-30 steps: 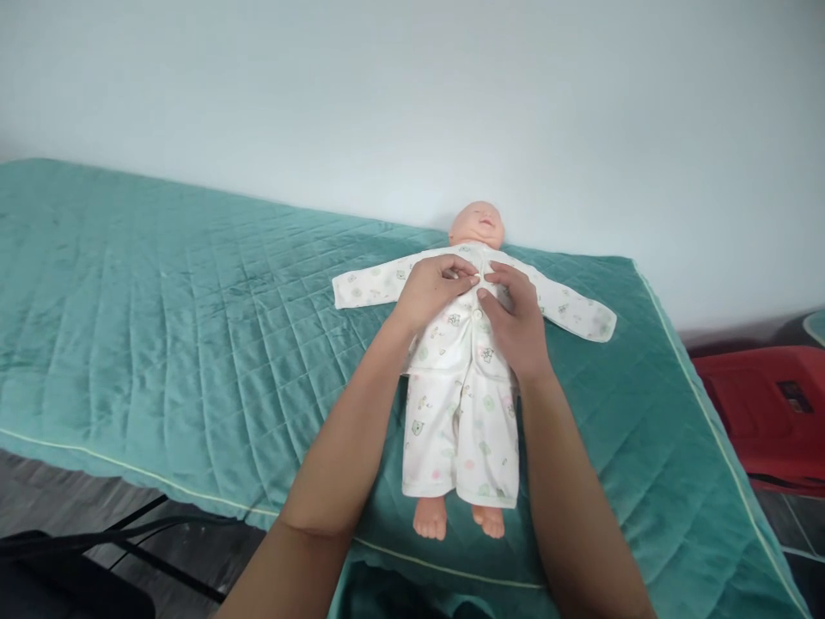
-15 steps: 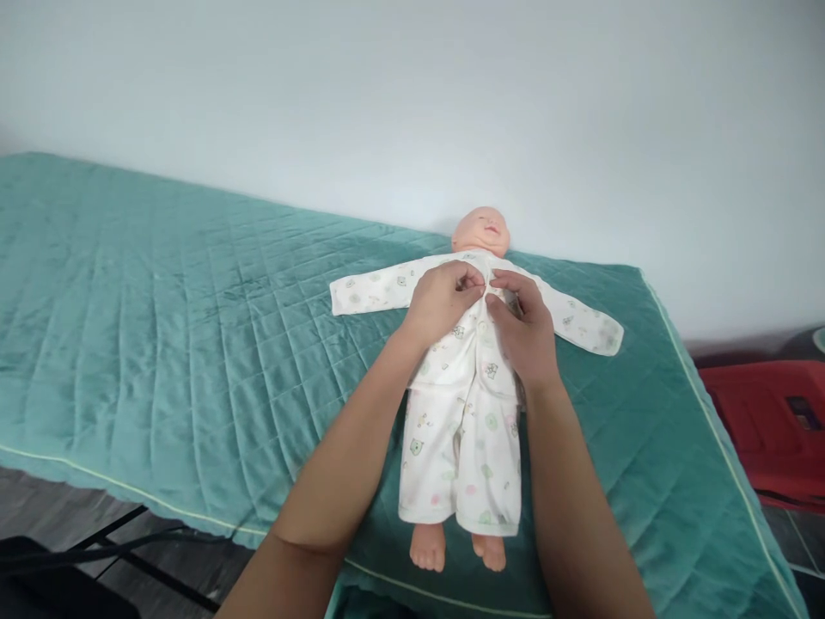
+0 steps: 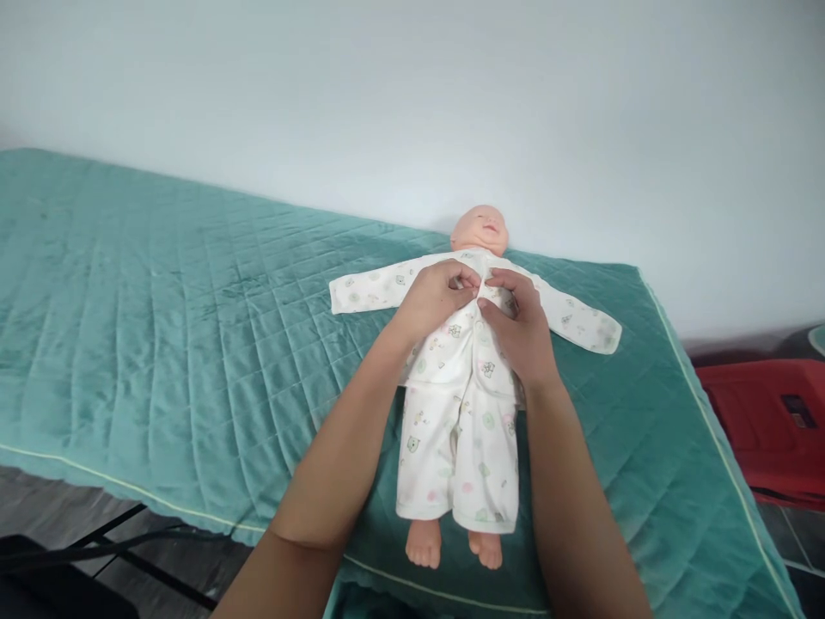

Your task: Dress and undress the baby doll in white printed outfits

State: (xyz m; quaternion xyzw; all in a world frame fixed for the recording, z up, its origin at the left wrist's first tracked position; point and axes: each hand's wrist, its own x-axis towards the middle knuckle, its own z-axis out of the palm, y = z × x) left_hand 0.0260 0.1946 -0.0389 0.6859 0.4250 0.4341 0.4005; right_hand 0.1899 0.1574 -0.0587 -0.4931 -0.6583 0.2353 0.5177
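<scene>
A plastic baby doll lies face up on a teal quilted cover, arms spread. It wears a white printed long-sleeved top and matching trousers. The left hand and right hand meet at the doll's upper chest, each grip pinched shut on a front edge of the top. Fastening here likely goes best with both edges flat, overlapped and lined up, not tugged sideways.

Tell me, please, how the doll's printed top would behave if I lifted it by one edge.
The top would probably be floppy: it puckers where the left hand and right hand pinch its front. It seems light, since its sleeve lies flat and thin on the quilt.
</scene>
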